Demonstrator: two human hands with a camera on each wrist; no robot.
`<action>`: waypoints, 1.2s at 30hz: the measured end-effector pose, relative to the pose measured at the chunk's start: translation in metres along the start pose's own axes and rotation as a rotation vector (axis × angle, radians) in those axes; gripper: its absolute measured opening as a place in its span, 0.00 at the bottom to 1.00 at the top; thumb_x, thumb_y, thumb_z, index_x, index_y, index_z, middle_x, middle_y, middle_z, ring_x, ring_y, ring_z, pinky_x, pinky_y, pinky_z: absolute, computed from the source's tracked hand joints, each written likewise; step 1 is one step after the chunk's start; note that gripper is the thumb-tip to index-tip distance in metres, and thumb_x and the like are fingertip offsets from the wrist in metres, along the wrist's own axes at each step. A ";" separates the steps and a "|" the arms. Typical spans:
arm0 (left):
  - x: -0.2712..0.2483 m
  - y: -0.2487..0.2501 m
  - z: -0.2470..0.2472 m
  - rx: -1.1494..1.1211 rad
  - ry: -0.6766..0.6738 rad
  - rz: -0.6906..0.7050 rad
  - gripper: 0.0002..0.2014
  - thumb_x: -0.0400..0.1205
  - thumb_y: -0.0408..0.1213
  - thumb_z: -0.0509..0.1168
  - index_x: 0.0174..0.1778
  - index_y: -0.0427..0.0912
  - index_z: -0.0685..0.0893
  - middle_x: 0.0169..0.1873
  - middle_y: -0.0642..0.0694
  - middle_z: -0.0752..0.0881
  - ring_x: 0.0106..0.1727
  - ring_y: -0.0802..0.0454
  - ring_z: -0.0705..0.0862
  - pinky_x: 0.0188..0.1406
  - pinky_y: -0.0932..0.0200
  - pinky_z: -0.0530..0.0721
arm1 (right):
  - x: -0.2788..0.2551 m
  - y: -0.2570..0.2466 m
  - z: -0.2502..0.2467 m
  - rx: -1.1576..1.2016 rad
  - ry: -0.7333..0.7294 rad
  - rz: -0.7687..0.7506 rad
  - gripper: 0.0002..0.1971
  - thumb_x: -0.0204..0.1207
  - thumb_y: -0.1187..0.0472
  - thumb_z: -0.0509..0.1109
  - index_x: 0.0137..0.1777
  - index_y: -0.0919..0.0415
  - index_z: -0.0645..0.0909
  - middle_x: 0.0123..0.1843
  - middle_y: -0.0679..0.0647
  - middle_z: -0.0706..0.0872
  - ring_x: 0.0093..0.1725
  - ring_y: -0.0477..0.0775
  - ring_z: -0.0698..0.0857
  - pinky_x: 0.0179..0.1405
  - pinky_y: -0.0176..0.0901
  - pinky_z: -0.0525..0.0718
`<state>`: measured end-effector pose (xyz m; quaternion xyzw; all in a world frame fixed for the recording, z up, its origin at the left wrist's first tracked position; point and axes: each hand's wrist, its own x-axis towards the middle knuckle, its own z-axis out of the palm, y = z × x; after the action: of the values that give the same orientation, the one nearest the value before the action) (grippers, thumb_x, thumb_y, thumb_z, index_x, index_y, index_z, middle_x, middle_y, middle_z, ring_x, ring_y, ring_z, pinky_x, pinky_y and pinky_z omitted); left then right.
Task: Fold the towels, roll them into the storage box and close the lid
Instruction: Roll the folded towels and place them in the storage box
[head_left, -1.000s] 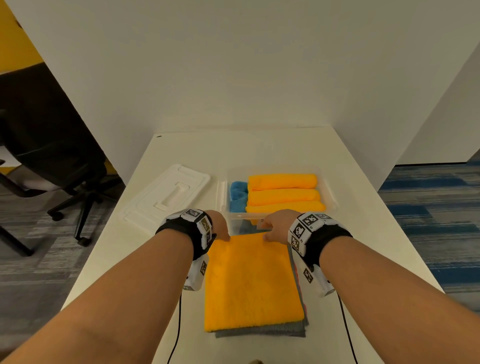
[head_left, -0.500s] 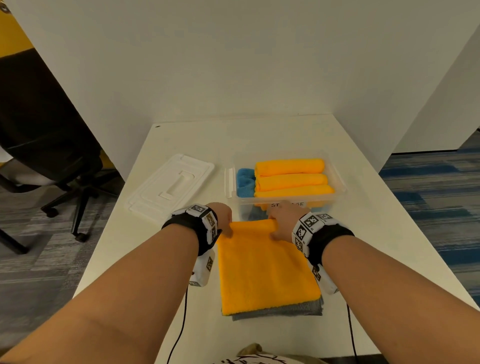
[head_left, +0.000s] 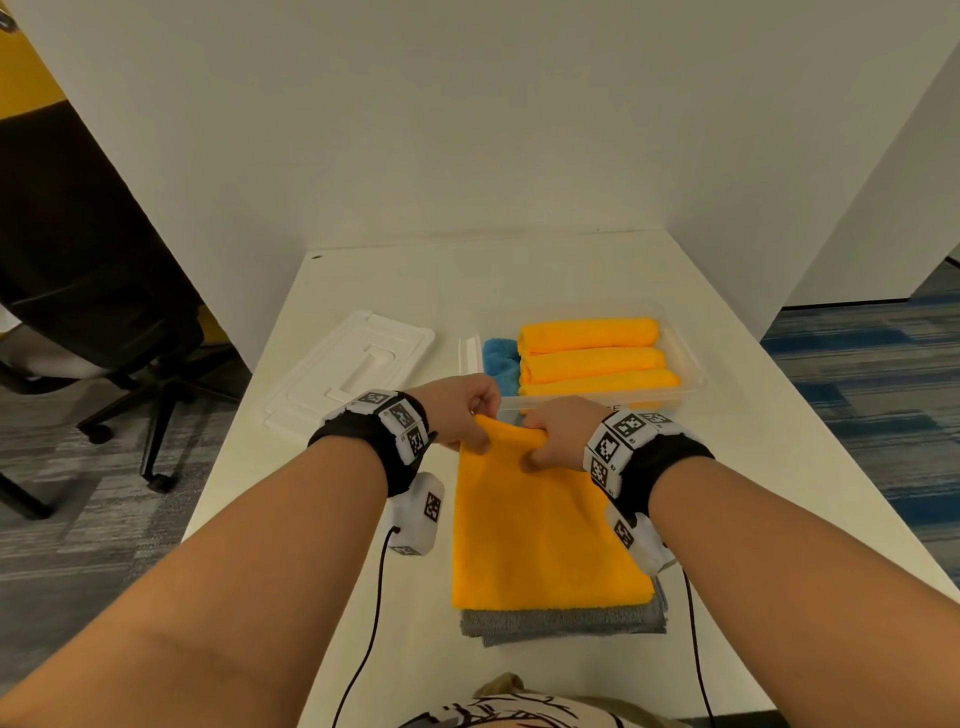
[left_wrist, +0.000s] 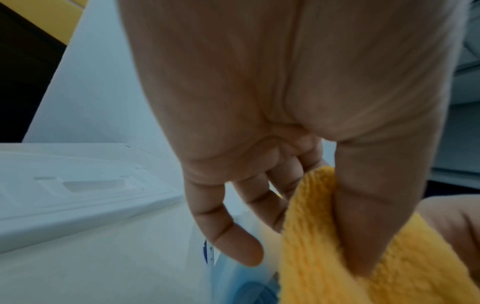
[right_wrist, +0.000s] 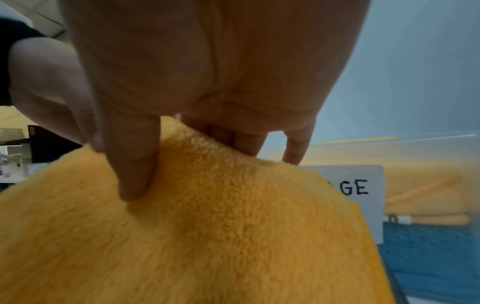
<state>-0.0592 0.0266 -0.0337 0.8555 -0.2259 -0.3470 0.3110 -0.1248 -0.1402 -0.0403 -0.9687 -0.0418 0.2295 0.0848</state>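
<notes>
Both my hands pinching far edge of folded orange towel, box ahead, lid off.

Nearest me: grey towel (head_left: 563, 623) flat on white table (head_left: 779, 467), orange towel (head_left: 545, 530) stacked on it. My left hand (head_left: 460, 410) grip: thumb and fingers pinch the orange towel's far left corner, lifted and curled over. My right hand (head_left: 556, 431) grip: thumb on top, fingers behind, grasping the same far edge. Just past them, clear storage box (head_left: 691, 358) holds three orange rolls (head_left: 592, 358) and a blue towel (head_left: 501, 356) at its left end. White lid (head_left: 353, 369) lies on the table left of the box.
</notes>
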 end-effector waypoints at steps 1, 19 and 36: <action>0.000 -0.002 0.000 -0.040 -0.003 -0.039 0.20 0.72 0.26 0.75 0.49 0.52 0.75 0.50 0.46 0.80 0.48 0.50 0.82 0.41 0.58 0.87 | 0.000 0.000 -0.002 0.009 0.007 0.006 0.10 0.75 0.44 0.70 0.42 0.50 0.78 0.40 0.48 0.79 0.47 0.53 0.80 0.45 0.46 0.77; -0.010 -0.017 -0.001 -0.452 0.109 -0.322 0.17 0.84 0.42 0.66 0.68 0.44 0.76 0.58 0.39 0.82 0.53 0.41 0.84 0.51 0.45 0.88 | -0.024 0.034 -0.031 0.301 0.083 0.256 0.29 0.86 0.43 0.53 0.76 0.65 0.68 0.76 0.63 0.72 0.72 0.62 0.73 0.64 0.46 0.71; -0.005 0.000 0.050 0.208 0.185 -0.399 0.23 0.83 0.36 0.65 0.75 0.39 0.70 0.68 0.35 0.77 0.67 0.39 0.78 0.66 0.46 0.80 | -0.059 0.070 0.033 0.327 -0.354 0.330 0.33 0.68 0.47 0.79 0.66 0.68 0.79 0.58 0.65 0.87 0.58 0.65 0.87 0.60 0.58 0.85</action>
<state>-0.0995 0.0114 -0.0597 0.9387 -0.0575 -0.2966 0.1662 -0.1893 -0.2115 -0.0566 -0.8808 0.1397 0.4095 0.1926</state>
